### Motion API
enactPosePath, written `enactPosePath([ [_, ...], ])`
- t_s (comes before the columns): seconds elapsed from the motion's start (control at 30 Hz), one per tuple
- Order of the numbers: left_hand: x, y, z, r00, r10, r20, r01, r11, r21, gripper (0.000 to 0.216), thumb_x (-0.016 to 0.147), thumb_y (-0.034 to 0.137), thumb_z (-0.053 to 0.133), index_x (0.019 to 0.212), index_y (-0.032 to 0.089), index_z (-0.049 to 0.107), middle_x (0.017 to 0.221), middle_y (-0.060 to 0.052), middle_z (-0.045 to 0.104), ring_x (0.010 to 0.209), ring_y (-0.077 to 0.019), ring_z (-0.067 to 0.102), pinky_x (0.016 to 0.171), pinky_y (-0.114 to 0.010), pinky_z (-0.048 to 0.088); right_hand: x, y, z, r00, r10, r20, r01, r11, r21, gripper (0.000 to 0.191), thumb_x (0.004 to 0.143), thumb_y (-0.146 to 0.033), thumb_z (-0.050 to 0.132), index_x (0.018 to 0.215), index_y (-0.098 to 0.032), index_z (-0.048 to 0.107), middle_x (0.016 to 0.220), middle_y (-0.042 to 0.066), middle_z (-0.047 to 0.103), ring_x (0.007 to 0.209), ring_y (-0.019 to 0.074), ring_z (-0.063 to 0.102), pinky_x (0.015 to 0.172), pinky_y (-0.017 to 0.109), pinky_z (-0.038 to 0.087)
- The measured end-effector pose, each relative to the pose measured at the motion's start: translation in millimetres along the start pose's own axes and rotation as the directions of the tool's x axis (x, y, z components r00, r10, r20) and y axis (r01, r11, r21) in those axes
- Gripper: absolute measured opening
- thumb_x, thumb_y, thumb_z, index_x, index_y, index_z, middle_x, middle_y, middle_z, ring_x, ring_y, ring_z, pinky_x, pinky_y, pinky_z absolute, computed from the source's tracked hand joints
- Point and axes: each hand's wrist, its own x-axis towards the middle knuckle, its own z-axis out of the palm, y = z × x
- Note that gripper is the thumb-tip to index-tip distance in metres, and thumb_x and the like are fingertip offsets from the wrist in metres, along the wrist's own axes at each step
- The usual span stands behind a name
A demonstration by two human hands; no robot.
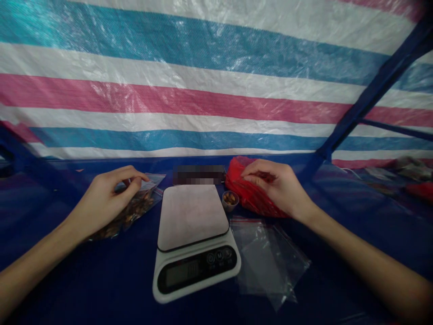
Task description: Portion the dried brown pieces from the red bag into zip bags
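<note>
My left hand (108,194) rests on a clear zip bag of brown nuts (135,210) lying left of the scale, with thumb and fingers pinched on the bag's top edge. My right hand (275,185) is curled at the opening of a red plastic bag (245,192) to the right of the scale, fingers closed on its crumpled plastic. A white kitchen scale (192,234) stands between my hands with nothing on its platform. A small cup of nuts (230,199) sits between the scale and the red bag.
Several empty clear zip bags (267,255) lie in front of the red bag on the dark blue table cover (338,253). A striped tarp (203,90) hangs behind. More bags and clutter (406,174) sit at the far right.
</note>
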Motion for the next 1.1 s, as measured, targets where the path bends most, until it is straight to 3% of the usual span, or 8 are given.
enactPosePath([
  [0.17,1,0,2,1.0,-0.002,0.0,0.002,1.0,0.0,0.037,0.094,0.05,0.054,0.093,0.023,0.078,0.097,-0.004,0.079,0.09,-0.0232,0.073,0.08,-0.031,0.052,-7,-22,27,0.997,-0.029,0.068,0.012,0.969,0.246,0.011,0.097,-0.013,0.072,0.095,-0.022,0.078,0.096,0.003,0.078,0.091,0.0188,0.072,0.084,0.032,0.056],
  [0.4,1,3,-1,0.999,-0.048,-0.011,0.048,0.999,0.011,0.037,0.092,0.046,0.052,0.095,0.021,0.078,0.102,-0.005,0.08,0.094,-0.0246,0.073,0.083,-0.032,0.052,-7,-14,33,0.996,0.027,0.08,-0.054,0.935,0.35,0.003,0.093,-0.02,0.078,0.093,-0.022,0.081,0.093,0.003,0.08,0.085,0.0179,0.073,0.08,0.032,0.055],
  [0.57,3,1,-3,0.998,-0.029,-0.06,0.029,1.0,0.004,0.034,0.091,0.045,0.052,0.092,0.022,0.078,0.1,-0.005,0.081,0.094,-0.0234,0.073,0.08,-0.03,0.053,-7,-14,33,0.989,0.061,0.133,-0.106,0.924,0.368,0.01,0.09,-0.03,0.081,0.09,-0.02,0.083,0.092,0.006,0.081,0.084,0.0203,0.074,0.078,0.034,0.057],
  [0.83,4,-2,-3,0.997,-0.002,-0.075,0.002,1.0,0.006,0.035,0.093,0.043,0.052,0.093,0.02,0.078,0.099,-0.007,0.082,0.091,-0.023,0.074,0.079,-0.03,0.054,-3,-13,34,0.993,0.055,0.102,-0.089,0.922,0.378,0.03,0.084,-0.049,0.086,0.088,-0.02,0.084,0.092,0.009,0.081,0.084,0.023,0.074,0.078,0.036,0.058],
  [1.0,4,-7,-2,0.997,0.009,-0.074,-0.009,1.0,-0.003,0.036,0.094,0.045,0.053,0.092,0.02,0.079,0.1,-0.007,0.082,0.093,-0.0228,0.074,0.079,-0.029,0.055,-2,-18,28,0.993,0.036,0.111,-0.075,0.925,0.373,0.032,0.094,-0.05,0.076,0.092,-0.019,0.083,0.087,0.007,0.08,0.082,0.0215,0.073,0.078,0.034,0.058],
  [1.1,4,-9,-2,0.998,0.0,-0.07,0.0,1.0,-0.006,0.035,0.094,0.045,0.053,0.093,0.02,0.079,0.1,-0.007,0.081,0.094,-0.0225,0.074,0.079,-0.028,0.055,2,-12,10,0.996,0.048,0.074,-0.066,0.964,0.256,0.039,0.101,-0.051,0.065,0.091,-0.017,0.081,0.084,0.007,0.079,0.076,0.019,0.072,0.076,0.032,0.057],
])
